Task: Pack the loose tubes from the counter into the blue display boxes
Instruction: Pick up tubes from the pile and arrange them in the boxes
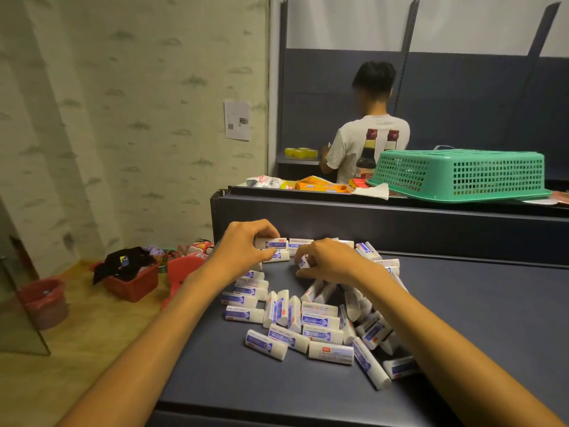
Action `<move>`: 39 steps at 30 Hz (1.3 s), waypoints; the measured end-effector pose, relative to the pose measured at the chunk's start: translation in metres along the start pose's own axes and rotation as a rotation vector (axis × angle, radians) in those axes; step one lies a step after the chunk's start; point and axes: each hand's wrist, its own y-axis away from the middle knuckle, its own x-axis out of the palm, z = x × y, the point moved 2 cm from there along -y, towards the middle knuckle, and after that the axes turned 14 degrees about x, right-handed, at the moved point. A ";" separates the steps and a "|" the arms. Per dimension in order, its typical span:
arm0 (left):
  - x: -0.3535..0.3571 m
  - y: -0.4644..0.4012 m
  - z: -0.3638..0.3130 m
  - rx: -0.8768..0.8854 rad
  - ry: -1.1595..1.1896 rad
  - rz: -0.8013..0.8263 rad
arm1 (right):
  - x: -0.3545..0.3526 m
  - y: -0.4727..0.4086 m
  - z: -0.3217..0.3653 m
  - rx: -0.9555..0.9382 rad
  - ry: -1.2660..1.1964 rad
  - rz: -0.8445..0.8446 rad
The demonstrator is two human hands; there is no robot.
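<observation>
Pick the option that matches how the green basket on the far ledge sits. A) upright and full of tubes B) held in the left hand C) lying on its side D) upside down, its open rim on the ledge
D: the green basket rests bottom up, its wide rim flat on the far ledge, well away from both hands, which work among the tubes on the counter.

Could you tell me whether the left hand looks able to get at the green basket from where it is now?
Probably not: the left hand grips a tube on the counter, and the green basket sits upturned on a ledge behind a raised wall.
</observation>
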 end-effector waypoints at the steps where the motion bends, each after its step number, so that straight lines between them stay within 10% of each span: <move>1: 0.000 0.001 0.001 0.001 0.003 0.000 | -0.001 0.001 -0.001 0.003 -0.012 -0.004; 39: 0.018 0.010 -0.038 0.120 0.090 0.009 | -0.026 0.097 -0.050 0.215 -0.808 -0.283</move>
